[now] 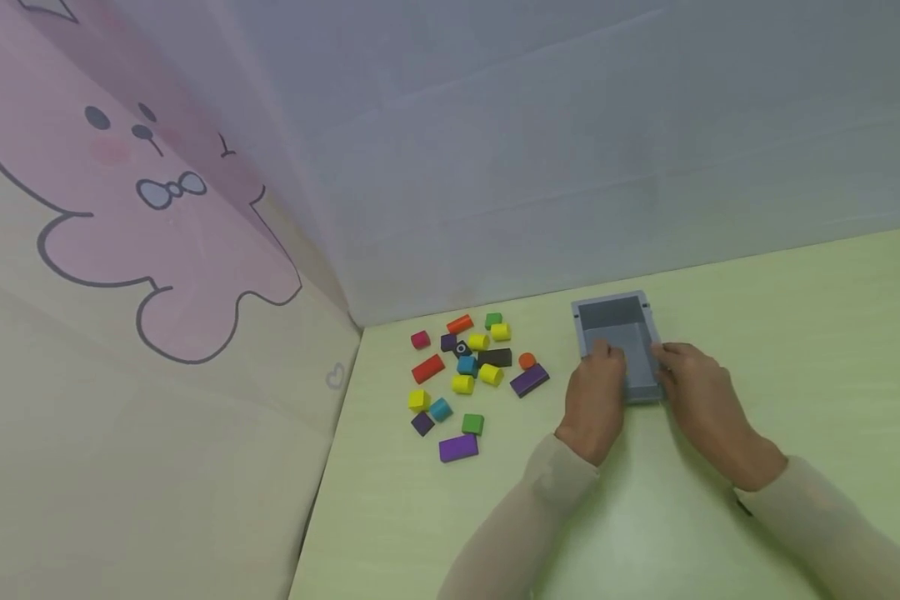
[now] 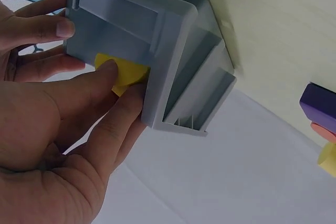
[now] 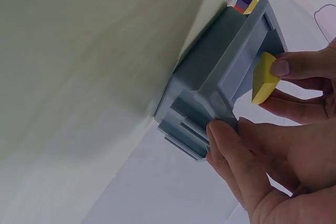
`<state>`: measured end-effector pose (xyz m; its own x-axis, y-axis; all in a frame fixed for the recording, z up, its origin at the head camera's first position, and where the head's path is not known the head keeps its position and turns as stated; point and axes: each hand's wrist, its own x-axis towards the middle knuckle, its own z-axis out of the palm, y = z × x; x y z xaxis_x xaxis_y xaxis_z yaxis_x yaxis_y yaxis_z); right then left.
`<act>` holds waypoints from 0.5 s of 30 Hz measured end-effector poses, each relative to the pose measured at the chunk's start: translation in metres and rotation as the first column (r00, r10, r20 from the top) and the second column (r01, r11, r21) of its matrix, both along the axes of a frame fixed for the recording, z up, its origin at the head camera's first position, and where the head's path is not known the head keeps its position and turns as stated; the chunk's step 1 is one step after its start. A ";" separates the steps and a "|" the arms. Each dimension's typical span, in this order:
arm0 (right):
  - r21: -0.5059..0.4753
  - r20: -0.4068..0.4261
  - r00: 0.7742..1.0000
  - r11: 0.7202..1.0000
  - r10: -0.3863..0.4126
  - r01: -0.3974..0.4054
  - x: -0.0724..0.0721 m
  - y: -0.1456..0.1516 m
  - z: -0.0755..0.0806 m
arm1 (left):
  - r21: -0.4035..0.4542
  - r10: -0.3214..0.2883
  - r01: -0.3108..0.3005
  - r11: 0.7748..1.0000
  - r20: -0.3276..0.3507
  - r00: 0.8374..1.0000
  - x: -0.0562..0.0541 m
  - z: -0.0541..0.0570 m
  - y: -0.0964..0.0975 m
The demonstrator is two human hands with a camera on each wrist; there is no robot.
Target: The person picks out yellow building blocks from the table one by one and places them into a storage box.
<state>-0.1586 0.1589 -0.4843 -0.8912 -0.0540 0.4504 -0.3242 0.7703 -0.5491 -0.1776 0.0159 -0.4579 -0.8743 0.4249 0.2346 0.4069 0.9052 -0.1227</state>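
Note:
A grey plastic bin (image 1: 607,298) stands on the table with its opening up. My left hand (image 1: 597,404) pinches a yellow block (image 2: 123,73) between thumb and fingers at the bin's opening, beside its near-left rim. In the right wrist view the same yellow block (image 3: 265,78) shows a curved edge; its full shape is partly covered by fingers. On the bin's right side, my right hand (image 1: 705,404) grips the rim between thumb and fingers. The visible floor of the bin is bare in the head view, though the left hand covers part of it.
Left of the bin lie several loose coloured blocks, among them a purple block (image 1: 529,380), an orange round block (image 1: 527,361), a red cylinder (image 1: 428,368) and a green block (image 1: 472,424). A pale curtain (image 1: 532,167) borders the table's back; another with a pink cartoon animal hangs at left.

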 end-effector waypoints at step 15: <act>0.010 0.012 1.000 1.000 0.003 -0.004 0.001 -0.001 0.004 | -0.146 0.039 -0.042 0.988 -0.024 0.999 -0.008 -0.012 0.013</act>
<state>-0.1580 0.1580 -0.4806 -0.8965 -0.0616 0.4387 -0.3201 0.7747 -0.5453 -0.1860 0.0287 -0.4701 -0.8870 0.4207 0.1905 0.3666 0.8923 -0.2635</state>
